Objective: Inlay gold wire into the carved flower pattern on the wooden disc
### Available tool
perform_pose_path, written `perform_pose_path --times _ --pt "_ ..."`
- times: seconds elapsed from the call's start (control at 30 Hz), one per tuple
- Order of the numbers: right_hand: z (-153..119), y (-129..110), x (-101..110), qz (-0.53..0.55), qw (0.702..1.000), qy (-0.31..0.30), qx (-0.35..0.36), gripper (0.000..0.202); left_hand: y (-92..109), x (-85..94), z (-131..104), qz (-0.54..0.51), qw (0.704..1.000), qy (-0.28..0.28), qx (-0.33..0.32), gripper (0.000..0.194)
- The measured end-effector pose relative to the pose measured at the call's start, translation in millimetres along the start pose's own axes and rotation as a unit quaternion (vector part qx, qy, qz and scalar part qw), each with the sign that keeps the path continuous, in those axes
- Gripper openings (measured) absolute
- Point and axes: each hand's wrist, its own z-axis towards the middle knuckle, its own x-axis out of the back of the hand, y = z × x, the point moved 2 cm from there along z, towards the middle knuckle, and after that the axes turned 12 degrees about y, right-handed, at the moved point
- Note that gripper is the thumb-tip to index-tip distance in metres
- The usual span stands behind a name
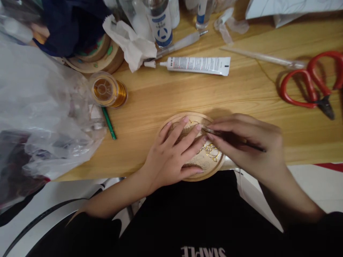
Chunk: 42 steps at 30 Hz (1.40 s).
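Note:
A round wooden disc (220, 161) with a drawn pattern, part of it outlined in gold wire, lies at the table's front edge. My left hand (174, 153) rests flat on it with the fingers spread, covering much of the pattern. From the right, my right hand (249, 142) pinches a thin dark tool (211, 131), like tweezers. Its tip meets the disc near my left index fingertip. What lies at the tip is too small to tell. The gold flower outline (212, 152) shows between my two hands.
A gold wire spool (108, 90) and green stick (109, 123) stand left, beside plastic bags (53, 107). Beyond the disc are a white tube (198, 65), a craft knife (182, 43), tissue (130, 41) and bottles (160, 25). Red-handled scissors (297, 87) and a clear pointed stick (262, 56) lie right.

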Motion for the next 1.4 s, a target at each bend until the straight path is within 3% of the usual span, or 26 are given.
perform_pose_path --times 0.33,0.63,1.07,1.4 --pt "-1.8 -4.2 -2.1 -0.010 1.000 -0.002 0.011 0.015 0.6 1.0 0.4 0.006 1.000 0.002 0.002 0.064" --pt "-6.4 -3.1 -8.3 -0.005 0.999 0.031 0.036 0.015 1.0 -0.4 -0.8 -0.002 1.000 -0.002 0.003 0.067" --pt "-21.1 -9.6 -18.6 -0.062 0.990 0.098 0.074 0.025 2.8 3.1 1.9 0.004 1.000 -0.014 0.004 0.064" --pt "-25.2 -22.0 -25.8 -0.138 0.979 0.125 0.083 0.020 2.5 2.7 2.4 0.006 1.000 -0.016 -0.001 0.063"
